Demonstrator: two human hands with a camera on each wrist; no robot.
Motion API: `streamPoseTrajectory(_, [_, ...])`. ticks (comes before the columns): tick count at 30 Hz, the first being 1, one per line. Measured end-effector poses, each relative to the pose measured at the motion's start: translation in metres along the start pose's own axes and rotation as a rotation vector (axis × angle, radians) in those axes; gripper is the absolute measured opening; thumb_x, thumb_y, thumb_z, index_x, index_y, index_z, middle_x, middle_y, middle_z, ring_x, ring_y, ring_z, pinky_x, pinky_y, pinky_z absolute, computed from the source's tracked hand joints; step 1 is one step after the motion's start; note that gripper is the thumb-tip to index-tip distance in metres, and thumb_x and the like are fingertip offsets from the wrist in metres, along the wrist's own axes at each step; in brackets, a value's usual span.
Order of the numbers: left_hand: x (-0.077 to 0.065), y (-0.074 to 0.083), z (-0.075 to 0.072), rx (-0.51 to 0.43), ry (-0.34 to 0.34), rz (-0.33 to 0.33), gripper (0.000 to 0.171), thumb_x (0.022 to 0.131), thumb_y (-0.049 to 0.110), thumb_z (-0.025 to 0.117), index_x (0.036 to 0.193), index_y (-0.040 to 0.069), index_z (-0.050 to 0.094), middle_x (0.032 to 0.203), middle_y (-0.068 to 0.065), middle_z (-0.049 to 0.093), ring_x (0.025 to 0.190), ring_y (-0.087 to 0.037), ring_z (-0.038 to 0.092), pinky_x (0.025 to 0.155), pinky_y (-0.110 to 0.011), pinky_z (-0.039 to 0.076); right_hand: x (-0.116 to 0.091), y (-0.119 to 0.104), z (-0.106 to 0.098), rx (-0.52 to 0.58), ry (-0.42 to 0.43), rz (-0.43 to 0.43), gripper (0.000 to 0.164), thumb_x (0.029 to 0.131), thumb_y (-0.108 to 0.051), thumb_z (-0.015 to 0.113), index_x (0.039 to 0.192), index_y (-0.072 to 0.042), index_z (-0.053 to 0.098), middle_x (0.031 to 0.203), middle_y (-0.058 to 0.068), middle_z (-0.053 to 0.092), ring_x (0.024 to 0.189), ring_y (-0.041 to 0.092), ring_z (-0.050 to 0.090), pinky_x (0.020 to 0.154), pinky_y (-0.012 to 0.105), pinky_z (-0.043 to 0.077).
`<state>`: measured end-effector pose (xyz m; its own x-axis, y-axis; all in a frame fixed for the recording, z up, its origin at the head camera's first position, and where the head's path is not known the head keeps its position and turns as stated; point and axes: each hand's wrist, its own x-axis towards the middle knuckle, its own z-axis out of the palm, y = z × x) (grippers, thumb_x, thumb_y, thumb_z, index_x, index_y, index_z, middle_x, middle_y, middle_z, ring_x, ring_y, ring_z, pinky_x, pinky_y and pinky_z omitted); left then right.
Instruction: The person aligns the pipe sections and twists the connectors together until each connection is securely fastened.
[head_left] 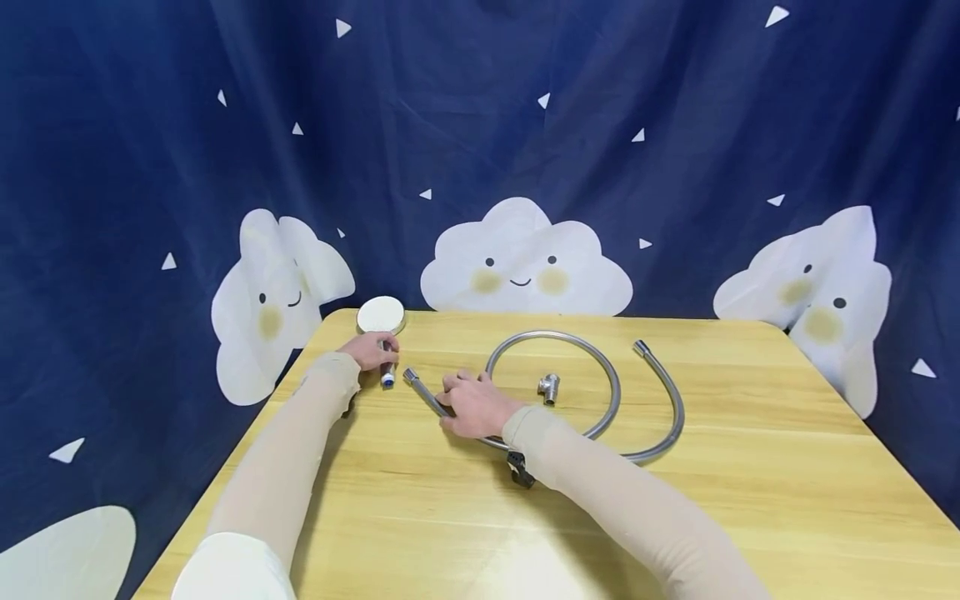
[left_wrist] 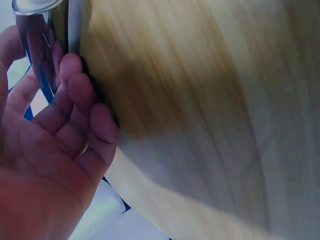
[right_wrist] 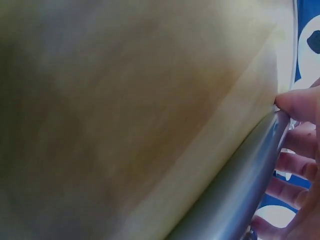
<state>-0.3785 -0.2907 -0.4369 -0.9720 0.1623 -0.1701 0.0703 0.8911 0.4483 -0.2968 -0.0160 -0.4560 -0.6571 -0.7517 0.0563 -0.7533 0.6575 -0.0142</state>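
On the far left of the table lies a shower head with a white round face and a chrome handle pointing toward me. My left hand grips that handle, its thumb and fingers around the chrome in the left wrist view. A grey flexible shower hose lies looped across the middle, its near connector just right of the handle's end. My right hand pinches the hose behind this connector; the right wrist view shows thumb and fingers on either side of the hose.
Within the hose loop stands a small chrome tee fitting. The hose's other connector lies to the right on the wooden table. A dark blue curtain with cloud prints hangs behind the table's far edge.
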Motion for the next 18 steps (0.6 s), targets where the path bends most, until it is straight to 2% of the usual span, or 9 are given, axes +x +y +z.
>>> streamPoseTrajectory(4, [-0.001,0.001,0.000,-0.055,0.010,-0.045,0.028,0.090,0.025,0.066,0.114,0.010,0.066,0.063,0.003,0.062,0.056,-0.012,0.058,0.056,-0.025,0.046,-0.001,-0.002,-0.001,0.025,0.000,0.023,0.043,0.095,-0.043,0.063,0.132,-0.022,0.068,0.098,-0.008,0.050,0.095,0.014,0.044,0.081,0.041,0.038])
streamPoseTrajectory(13, [-0.003,-0.006,0.004,-0.163,0.041,-0.111,0.036,0.089,0.028,0.065,0.121,0.010,0.069,0.062,0.004,0.063,0.055,-0.011,0.057,0.054,-0.026,0.047,0.000,-0.008,-0.002,0.113,-0.007,0.081,0.042,0.092,-0.036,0.067,0.131,-0.020,0.069,0.093,-0.007,0.051,0.094,0.015,0.047,0.094,0.056,0.041])
streamPoseTrajectory(18, [-0.002,-0.009,0.003,-0.223,0.078,-0.105,0.035,0.088,0.027,0.066,0.118,0.009,0.068,0.065,0.002,0.064,0.056,-0.012,0.059,0.054,-0.027,0.048,0.001,-0.009,-0.005,0.170,0.029,0.101,0.037,0.091,-0.032,0.068,0.125,-0.019,0.073,0.097,-0.005,0.057,0.092,0.016,0.049,0.091,0.055,0.041])
